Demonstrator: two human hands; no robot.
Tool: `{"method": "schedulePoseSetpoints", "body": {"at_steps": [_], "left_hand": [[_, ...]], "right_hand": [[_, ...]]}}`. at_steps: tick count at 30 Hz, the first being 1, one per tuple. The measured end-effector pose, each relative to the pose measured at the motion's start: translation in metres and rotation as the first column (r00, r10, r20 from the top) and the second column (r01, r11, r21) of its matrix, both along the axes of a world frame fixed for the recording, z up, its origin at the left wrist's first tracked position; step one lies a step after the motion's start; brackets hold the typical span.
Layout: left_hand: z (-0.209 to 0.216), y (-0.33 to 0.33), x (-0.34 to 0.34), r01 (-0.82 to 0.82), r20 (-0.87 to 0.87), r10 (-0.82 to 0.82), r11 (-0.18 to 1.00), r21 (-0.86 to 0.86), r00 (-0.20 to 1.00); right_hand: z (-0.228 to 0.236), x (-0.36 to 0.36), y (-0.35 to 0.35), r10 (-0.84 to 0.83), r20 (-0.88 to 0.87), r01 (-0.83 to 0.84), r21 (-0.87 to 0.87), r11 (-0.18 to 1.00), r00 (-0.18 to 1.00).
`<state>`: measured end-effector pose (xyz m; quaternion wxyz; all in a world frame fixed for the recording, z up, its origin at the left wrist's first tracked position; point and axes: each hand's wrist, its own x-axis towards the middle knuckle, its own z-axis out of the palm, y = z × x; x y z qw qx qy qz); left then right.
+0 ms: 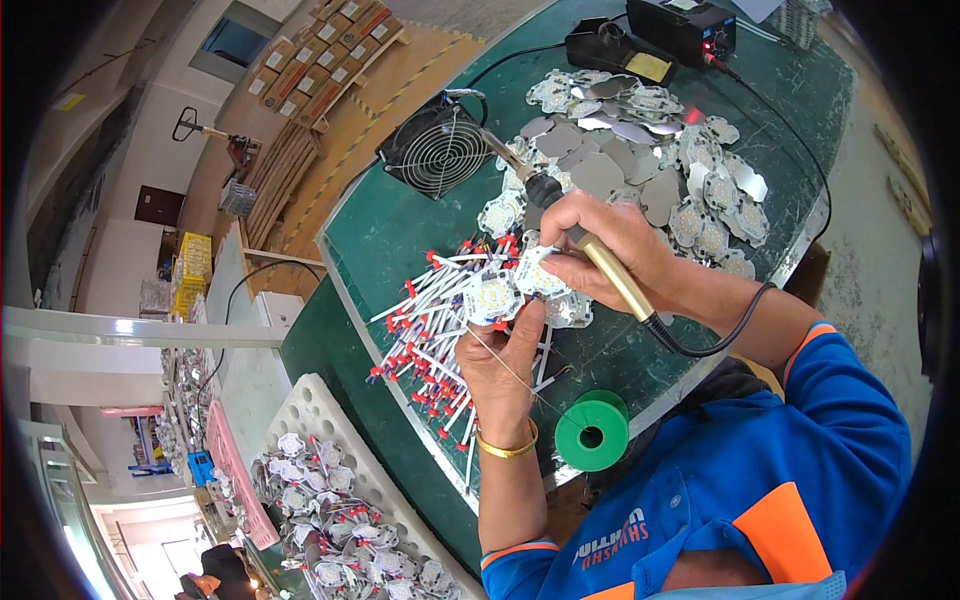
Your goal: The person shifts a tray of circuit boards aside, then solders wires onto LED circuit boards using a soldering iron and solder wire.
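My right hand [618,250] is closed round a soldering iron [612,275], its tip pointing up and left toward the fan. Its thumb and forefinger also pinch the edge of a white LED board [540,272]. Just below, my left hand [500,365] is closed on another white LED board [493,297], thumb raised beside it. Thin solder wire [508,370] runs from the left hand to a green spool [591,430] at the table's near edge. Under and left of the hands lies a heap of white cables with red ends [425,350].
A black fan [435,150] stands at the far left of the green table [790,90]. Loose LED boards [705,190] and grey plates pile up beyond my right hand. Behind them are an iron stand [620,55] and a black soldering station [685,30]. A foam tray [375,490] holds finished-looking boards.
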<state>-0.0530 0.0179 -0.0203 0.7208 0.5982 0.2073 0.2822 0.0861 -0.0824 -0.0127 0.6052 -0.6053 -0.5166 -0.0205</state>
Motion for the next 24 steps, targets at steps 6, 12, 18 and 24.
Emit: {"method": "schedulePoseSetpoints", "body": {"at_steps": [6,12,18,24], "left_hand": [[-0.0023,0.0005,0.0026,-0.001,0.013,0.002,0.996,-0.086,1.0],[-0.0021,-0.0007,0.0032,-0.013,0.0,0.013,1.0,-0.028,1.0],[0.0013,-0.0027,0.0042,0.02,-0.036,-0.018,0.997,0.078,0.999],[0.0009,0.0067,0.0001,0.052,-0.074,-0.054,0.998,-0.028,0.996]], "right_hand": [[0.0015,-0.0006,-0.0002,-0.01,-0.006,0.01,0.029,1.0,1.0],[-0.0003,-0.0007,-0.0014,0.035,-0.02,-0.035,-0.005,0.999,0.999],[0.0019,-0.0011,-0.0031,0.06,-0.053,-0.06,0.0,0.998,0.997],[0.0028,0.0005,-0.0049,0.103,-0.053,-0.103,0.005,0.995,0.993]]}}
